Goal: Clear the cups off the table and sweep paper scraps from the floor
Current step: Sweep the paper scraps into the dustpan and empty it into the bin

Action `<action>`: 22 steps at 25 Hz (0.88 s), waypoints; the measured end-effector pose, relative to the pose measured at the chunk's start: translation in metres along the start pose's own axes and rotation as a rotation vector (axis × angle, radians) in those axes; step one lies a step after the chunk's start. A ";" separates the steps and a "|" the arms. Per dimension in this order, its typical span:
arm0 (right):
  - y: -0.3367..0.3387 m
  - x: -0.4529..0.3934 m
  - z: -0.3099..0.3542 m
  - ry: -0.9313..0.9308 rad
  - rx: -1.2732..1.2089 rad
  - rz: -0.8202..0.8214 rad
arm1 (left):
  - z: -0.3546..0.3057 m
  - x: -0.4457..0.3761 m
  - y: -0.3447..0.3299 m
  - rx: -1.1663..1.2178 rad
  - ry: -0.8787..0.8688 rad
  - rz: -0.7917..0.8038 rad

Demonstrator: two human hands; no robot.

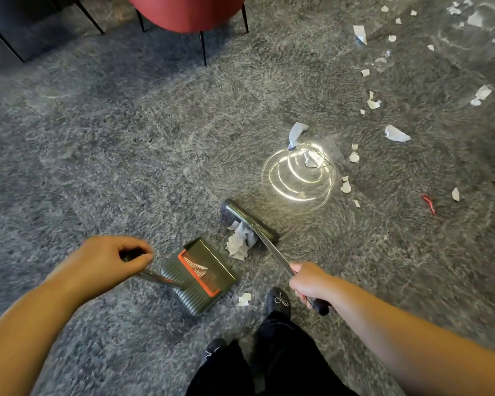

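My left hand (113, 260) grips the metal handle of a dark green dustpan (200, 274) that rests on the grey floor, its mouth facing up and right. A small paper scrap lies inside it by the orange comb. My right hand (309, 284) grips the broom handle (272, 250). The broom head (247, 221) stands on the floor just beyond the dustpan, with a clump of crumpled paper (239, 241) against it on the dustpan side. Many white paper scraps (396, 134) lie scattered to the right and far right. No cups or table are in view.
A red chair (187, 12) on thin black legs stands at the top centre, with dark furniture (17, 21) to its left. A red string (429, 204) lies on the floor at right. One scrap (245, 299) lies by my black shoes (279, 302). A bright light reflection rings the floor.
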State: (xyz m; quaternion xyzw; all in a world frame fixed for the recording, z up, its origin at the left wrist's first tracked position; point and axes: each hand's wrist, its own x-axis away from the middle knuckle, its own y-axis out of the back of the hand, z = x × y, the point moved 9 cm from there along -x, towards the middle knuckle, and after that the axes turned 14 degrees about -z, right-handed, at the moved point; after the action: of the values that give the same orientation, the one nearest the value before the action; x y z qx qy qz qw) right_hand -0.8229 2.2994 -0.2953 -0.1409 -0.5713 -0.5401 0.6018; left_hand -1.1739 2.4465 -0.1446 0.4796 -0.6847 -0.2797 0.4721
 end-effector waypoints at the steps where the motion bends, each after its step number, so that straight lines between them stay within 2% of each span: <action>1: -0.007 0.003 0.001 -0.013 -0.016 0.000 | 0.006 0.002 -0.003 -0.005 -0.007 0.004; 6: -0.069 0.031 0.013 -0.067 -0.142 0.032 | 0.028 0.016 -0.015 -0.045 -0.073 0.003; 13: -0.161 0.104 0.024 -0.176 -0.370 0.216 | 0.058 0.046 -0.021 -0.010 -0.124 0.003; 17: -0.171 0.143 0.021 -0.133 -0.305 0.210 | 0.072 0.062 -0.023 -0.006 -0.153 -0.008; 22: -0.158 0.175 -0.001 -0.142 -0.423 0.148 | 0.102 0.090 -0.019 -0.008 -0.123 -0.022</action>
State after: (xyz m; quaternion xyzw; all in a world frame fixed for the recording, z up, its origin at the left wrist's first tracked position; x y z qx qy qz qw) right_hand -0.9920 2.1536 -0.2194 -0.3429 -0.4746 -0.5910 0.5549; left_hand -1.2685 2.3491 -0.1667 0.4673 -0.7060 -0.3166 0.4277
